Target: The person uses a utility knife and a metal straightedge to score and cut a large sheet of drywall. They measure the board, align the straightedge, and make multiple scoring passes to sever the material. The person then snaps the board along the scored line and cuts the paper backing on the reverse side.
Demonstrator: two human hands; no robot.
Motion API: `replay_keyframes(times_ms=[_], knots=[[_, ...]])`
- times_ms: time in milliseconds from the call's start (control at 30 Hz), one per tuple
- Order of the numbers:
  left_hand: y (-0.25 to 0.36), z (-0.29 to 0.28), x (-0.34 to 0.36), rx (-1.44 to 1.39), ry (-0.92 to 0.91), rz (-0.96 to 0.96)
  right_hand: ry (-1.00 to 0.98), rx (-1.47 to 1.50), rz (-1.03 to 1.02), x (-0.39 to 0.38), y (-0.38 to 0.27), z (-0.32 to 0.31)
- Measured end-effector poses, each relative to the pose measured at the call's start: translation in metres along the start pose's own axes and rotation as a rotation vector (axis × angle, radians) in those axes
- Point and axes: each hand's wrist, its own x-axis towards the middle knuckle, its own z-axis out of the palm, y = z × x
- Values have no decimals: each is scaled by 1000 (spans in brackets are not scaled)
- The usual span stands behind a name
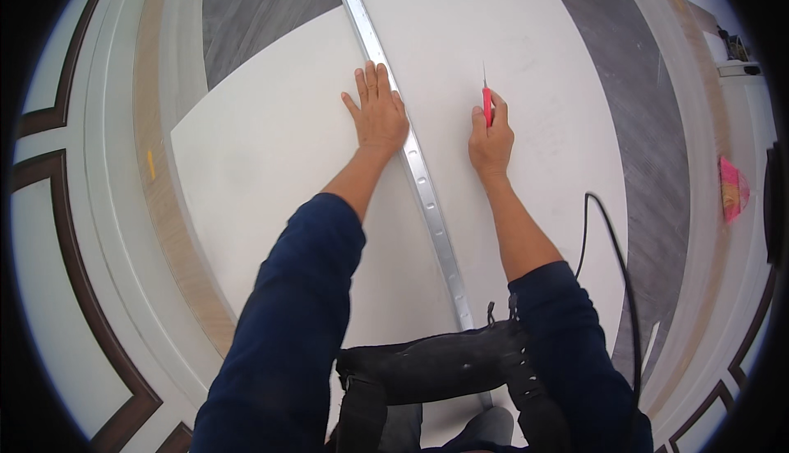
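A long silver metal rail (427, 198) lies lengthwise across a large white board (271, 140). My left hand (378, 112) is spread out with fingers apart, pressing on the rail and the board just left of it. My right hand (491, 140) is closed around a red-handled tool (487, 108) with a thin pointed blade directed forward, over the board to the right of the rail.
A grey plank floor (649, 124) shows beyond the board's edges. Walls with dark-framed panels (57, 124) stand on both sides. A pink and yellow object (730, 190) sits at the far right. A black cable (625, 276) loops beside my right arm.
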Motion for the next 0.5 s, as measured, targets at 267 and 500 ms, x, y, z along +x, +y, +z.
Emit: replay_keyframes(times_ms=[267, 500], knots=[[13, -97, 87, 366, -493, 171, -39, 469, 238, 14, 14, -21], [-4, -79, 94, 221, -439, 120, -17, 461, 216, 11, 11, -19]])
